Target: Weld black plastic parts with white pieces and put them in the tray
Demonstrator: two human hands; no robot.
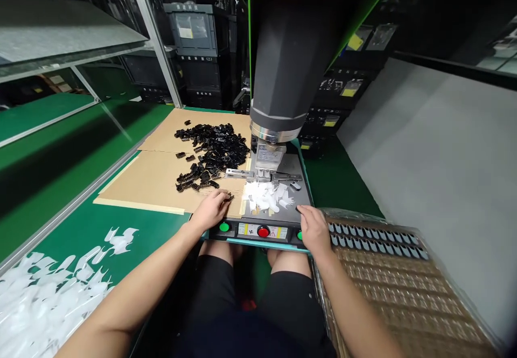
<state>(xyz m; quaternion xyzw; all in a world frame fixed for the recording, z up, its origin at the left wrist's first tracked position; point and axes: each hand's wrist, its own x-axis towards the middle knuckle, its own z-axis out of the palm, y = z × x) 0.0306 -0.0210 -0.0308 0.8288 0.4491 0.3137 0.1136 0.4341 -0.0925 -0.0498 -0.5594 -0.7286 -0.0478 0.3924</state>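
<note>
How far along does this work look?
Apparently done: two rows of grey pieces in the tray at right. In hand: a small black part in the left hand, a dark piece in the right. Seemingly left: the pile of black parts, likely plenty more work.

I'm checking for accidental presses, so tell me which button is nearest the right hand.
The right green button, just beside the right hand; the red button and left green button are farther left.

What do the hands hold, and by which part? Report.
The left hand has a small black piece at its fingertips, the right hand a small dark piece at its fingertips; the gripped part of each is too small to tell.
</note>
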